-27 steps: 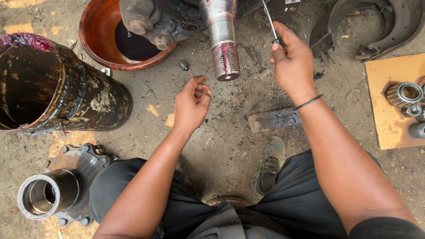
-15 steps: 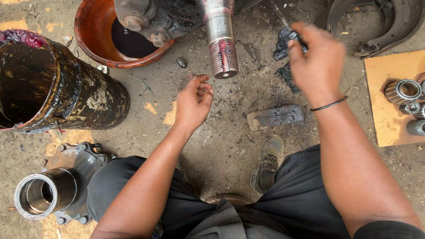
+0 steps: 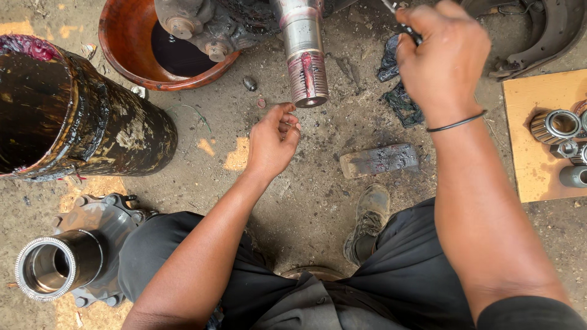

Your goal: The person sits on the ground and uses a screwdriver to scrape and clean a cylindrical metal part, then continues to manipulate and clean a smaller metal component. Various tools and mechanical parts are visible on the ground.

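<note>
Basin [image 3: 122, 58] with dark oil [image 3: 174, 58]

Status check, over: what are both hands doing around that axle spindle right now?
Left hand loosely curled, empty, just below the spindle tip. Right hand closed on a thin metal tool, up right of it. Dark rags on the ground under the right hand.

Floor [image 3: 306, 201] was bare, oil-stained dirt under flat daylight. A wooden board [image 3: 526, 122] lay at right; a grimy black drum [image 3: 92, 128] at left.

Threaded steel axle spindle [image 3: 304, 52] — grease-smeared tip — points down toward the ground.
</note>
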